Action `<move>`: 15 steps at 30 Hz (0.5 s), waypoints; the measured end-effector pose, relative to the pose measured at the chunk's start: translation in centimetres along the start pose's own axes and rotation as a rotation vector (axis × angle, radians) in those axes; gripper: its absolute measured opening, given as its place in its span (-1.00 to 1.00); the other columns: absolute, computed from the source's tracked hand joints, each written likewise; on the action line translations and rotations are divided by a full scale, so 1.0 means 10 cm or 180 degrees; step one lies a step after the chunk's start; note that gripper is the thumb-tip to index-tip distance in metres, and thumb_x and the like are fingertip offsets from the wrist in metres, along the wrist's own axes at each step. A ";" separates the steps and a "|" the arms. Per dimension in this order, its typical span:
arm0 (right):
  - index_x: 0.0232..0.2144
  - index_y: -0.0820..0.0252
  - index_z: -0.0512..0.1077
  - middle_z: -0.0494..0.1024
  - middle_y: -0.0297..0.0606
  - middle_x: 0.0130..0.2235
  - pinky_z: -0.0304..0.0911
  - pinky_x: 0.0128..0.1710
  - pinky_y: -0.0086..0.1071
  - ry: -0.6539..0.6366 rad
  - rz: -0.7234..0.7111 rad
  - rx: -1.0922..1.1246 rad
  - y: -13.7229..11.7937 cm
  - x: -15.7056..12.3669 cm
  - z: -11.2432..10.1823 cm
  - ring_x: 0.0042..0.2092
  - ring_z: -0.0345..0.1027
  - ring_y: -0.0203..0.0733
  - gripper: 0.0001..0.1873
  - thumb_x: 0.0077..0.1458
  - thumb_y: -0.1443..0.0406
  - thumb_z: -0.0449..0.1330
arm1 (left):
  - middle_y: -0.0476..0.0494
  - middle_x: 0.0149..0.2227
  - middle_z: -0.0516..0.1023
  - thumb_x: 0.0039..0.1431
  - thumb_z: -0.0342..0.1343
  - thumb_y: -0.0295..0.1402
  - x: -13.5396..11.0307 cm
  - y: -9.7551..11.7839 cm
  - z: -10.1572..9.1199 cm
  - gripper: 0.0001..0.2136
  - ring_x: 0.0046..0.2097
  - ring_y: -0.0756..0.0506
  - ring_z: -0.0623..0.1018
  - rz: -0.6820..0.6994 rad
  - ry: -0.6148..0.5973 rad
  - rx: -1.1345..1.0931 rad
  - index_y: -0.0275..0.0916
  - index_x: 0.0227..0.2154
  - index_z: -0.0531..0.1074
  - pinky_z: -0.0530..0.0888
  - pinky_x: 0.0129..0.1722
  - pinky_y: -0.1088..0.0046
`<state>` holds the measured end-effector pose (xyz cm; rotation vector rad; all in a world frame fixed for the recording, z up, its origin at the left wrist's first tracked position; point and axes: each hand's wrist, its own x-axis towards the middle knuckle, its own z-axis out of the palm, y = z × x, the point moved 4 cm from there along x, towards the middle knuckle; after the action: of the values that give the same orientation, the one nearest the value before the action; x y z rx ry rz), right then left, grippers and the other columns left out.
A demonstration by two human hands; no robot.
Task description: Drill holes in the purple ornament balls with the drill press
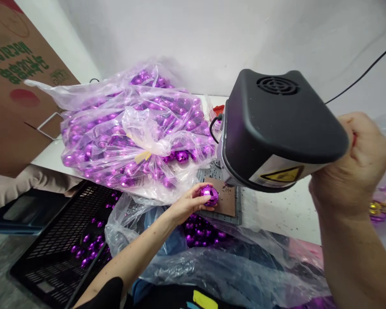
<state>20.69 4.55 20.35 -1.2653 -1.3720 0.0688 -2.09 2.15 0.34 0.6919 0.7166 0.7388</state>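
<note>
My left hand point(188, 204) pinches a shiny purple ball point(209, 195) and holds it on a brown pad point(227, 201) set in a grey plate under the machine. My right hand point(357, 167) is closed in a fist round a handle or lever at the right side of a black and white machine head point(276, 128) with a yellow warning label; what it grips is mostly hidden. The machine head hangs just above the ball.
A large clear plastic bag point(131, 128) full of purple balls lies on the white table. An open plastic bag point(206, 234) with more balls sits on my lap. A black crate point(64, 244) with several balls stands at the lower left. A cardboard box point(16, 86) is at the left.
</note>
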 end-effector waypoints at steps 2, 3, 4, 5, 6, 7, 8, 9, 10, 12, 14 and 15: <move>-0.46 0.32 0.29 0.16 -0.37 -0.57 -0.11 -0.50 -0.59 0.0006 -0.0020 0.0001 -0.01 0.00 0.00 -0.49 0.05 -0.59 -0.49 0.24 -0.04 0.05 | -0.15 -0.06 0.52 -0.04 0.43 -0.23 0.00 0.01 -0.03 -0.46 -0.16 -0.08 0.58 0.0061 0.0154 0.0177 -0.19 0.00 0.39 0.53 -0.21 0.40; -0.47 0.33 0.29 0.15 -0.37 -0.56 -0.11 -0.50 -0.59 0.0013 -0.0040 -0.0007 -0.01 0.00 0.00 -0.48 0.03 -0.59 -0.47 0.23 -0.06 0.05 | -0.14 -0.09 0.52 -0.03 0.42 -0.22 0.00 0.02 -0.05 -0.46 -0.20 -0.06 0.58 0.0086 0.0230 0.0288 -0.20 0.00 0.38 0.51 -0.26 0.44; -0.47 0.33 0.29 0.14 -0.36 -0.56 -0.11 -0.50 -0.60 0.0026 -0.0058 -0.0014 -0.02 0.00 0.00 -0.47 0.02 -0.59 -0.45 0.23 -0.08 0.05 | -0.12 -0.13 0.52 -0.01 0.41 -0.20 -0.01 0.03 -0.07 -0.47 -0.24 -0.05 0.59 0.0099 0.0286 0.0400 -0.22 -0.01 0.37 0.50 -0.31 0.47; -0.47 0.33 0.30 0.13 -0.36 -0.55 -0.11 -0.50 -0.60 0.0043 -0.0073 -0.0018 -0.02 0.00 0.00 -0.46 0.01 -0.59 -0.44 0.22 -0.08 0.05 | -0.10 -0.17 0.52 0.01 0.39 -0.19 -0.02 0.03 -0.09 -0.49 -0.28 -0.04 0.59 0.0100 0.0315 0.0496 -0.23 -0.02 0.36 0.49 -0.34 0.48; -0.47 0.34 0.31 0.13 -0.36 -0.55 -0.12 -0.49 -0.60 0.0061 -0.0080 -0.0011 -0.02 0.00 0.00 -0.46 0.01 -0.59 -0.44 0.22 -0.08 0.05 | -0.09 -0.19 0.51 0.03 0.37 -0.18 -0.03 0.03 -0.11 -0.50 -0.30 -0.04 0.60 0.0089 0.0316 0.0559 -0.23 -0.03 0.34 0.49 -0.34 0.47; -0.47 0.34 0.31 0.12 -0.36 -0.54 -0.13 -0.49 -0.61 0.0081 -0.0077 -0.0005 -0.02 0.00 0.00 -0.45 0.01 -0.59 -0.46 0.22 -0.06 0.06 | -0.08 -0.19 0.50 0.05 0.36 -0.18 -0.05 0.03 -0.13 -0.51 -0.30 -0.05 0.61 0.0079 0.0303 0.0594 -0.23 -0.03 0.33 0.50 -0.33 0.46; -0.47 0.34 0.31 0.12 -0.36 -0.54 -0.13 -0.48 -0.61 0.0091 -0.0071 0.0002 -0.02 0.00 0.00 -0.45 0.00 -0.60 -0.48 0.22 -0.03 0.08 | -0.09 -0.18 0.50 0.05 0.36 -0.20 -0.06 0.04 -0.15 -0.51 -0.28 -0.06 0.61 0.0091 0.0300 0.0610 -0.21 -0.01 0.33 0.51 -0.30 0.44; -0.47 0.35 0.30 0.12 -0.36 -0.53 -0.13 -0.47 -0.61 0.0095 -0.0064 0.0009 -0.01 0.01 0.00 -0.44 0.00 -0.61 -0.50 0.22 -0.01 0.08 | -0.09 -0.15 0.49 0.06 0.35 -0.21 -0.08 0.04 -0.17 -0.51 -0.24 -0.07 0.60 0.0126 0.0302 0.0618 -0.20 0.01 0.33 0.51 -0.26 0.43; -0.47 0.35 0.30 0.12 -0.36 -0.52 -0.13 -0.47 -0.62 0.0097 -0.0053 0.0009 -0.01 0.01 0.00 -0.44 0.00 -0.61 -0.52 0.23 0.02 0.09 | -0.10 -0.11 0.47 0.08 0.33 -0.21 -0.09 0.05 -0.19 -0.51 -0.19 -0.07 0.58 0.0180 0.0311 0.0619 -0.17 0.04 0.33 0.51 -0.23 0.44; -0.46 0.36 0.30 0.13 -0.36 -0.51 -0.12 -0.46 -0.62 0.0085 -0.0032 0.0012 -0.02 0.00 0.01 -0.44 0.00 -0.62 -0.55 0.23 0.05 0.09 | -0.09 -0.08 0.45 0.17 0.25 -0.14 -0.09 0.06 -0.20 -0.55 -0.14 -0.05 0.52 0.0308 0.0365 0.0664 -0.13 0.07 0.35 0.48 -0.22 0.47; -0.46 0.36 0.29 0.14 -0.36 -0.51 -0.13 -0.45 -0.62 0.0085 -0.0015 -0.0009 -0.03 0.00 0.01 -0.44 0.00 -0.63 -0.56 0.23 0.06 0.08 | -0.09 -0.07 0.45 0.26 0.12 -0.04 -0.07 0.09 -0.20 -0.59 -0.12 -0.06 0.48 0.0415 0.0452 0.0856 -0.10 0.08 0.37 0.46 -0.24 0.48; -0.46 0.36 0.29 0.13 -0.36 -0.51 -0.13 -0.45 -0.62 0.0091 -0.0012 -0.0030 -0.03 0.00 0.01 -0.44 0.00 -0.62 -0.55 0.24 0.05 0.08 | -0.09 -0.06 0.45 0.28 0.08 -0.02 -0.05 0.10 -0.18 -0.59 -0.10 -0.08 0.48 0.0472 0.0494 0.1013 -0.10 0.09 0.37 0.45 -0.22 0.46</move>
<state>20.44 4.47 20.51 -1.2672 -1.3515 0.0416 -4.15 2.83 0.25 0.9927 0.9442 0.8291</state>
